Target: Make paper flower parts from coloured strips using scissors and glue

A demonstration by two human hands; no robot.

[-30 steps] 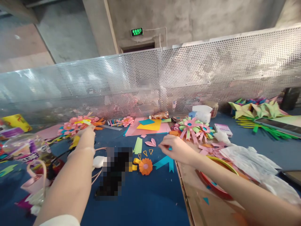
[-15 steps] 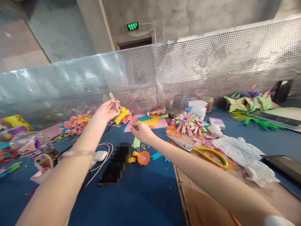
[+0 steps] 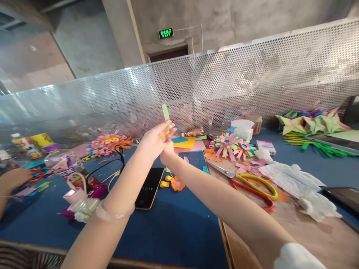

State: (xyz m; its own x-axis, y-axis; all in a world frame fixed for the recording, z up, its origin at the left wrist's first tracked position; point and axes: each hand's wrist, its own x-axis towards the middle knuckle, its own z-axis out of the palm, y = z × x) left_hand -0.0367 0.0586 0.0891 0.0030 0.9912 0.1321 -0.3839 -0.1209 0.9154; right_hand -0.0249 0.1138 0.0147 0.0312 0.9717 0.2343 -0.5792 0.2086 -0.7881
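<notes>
A green paper strip (image 3: 165,111) stood upright above the table (image 3: 179,231), raised clear of the clutter. The left hand (image 3: 155,140) had its fingers clamped on its lower end; the right hand (image 3: 167,155) touched just beneath, its grip hidden. A phone (image 3: 149,188) and scissors (image 3: 254,186) lay below.

one view only, from a camera worn on the person's head, facing forward and slightly down across the blue desk (image 3: 179,231). it sits close above the near edge, so both forearms run up from the bottom into the middle of the frame. the far side ends at a perforated metal screen (image 3: 252,78), with a concrete wall and a green exit sign (image 3: 165,33) above it.
</notes>
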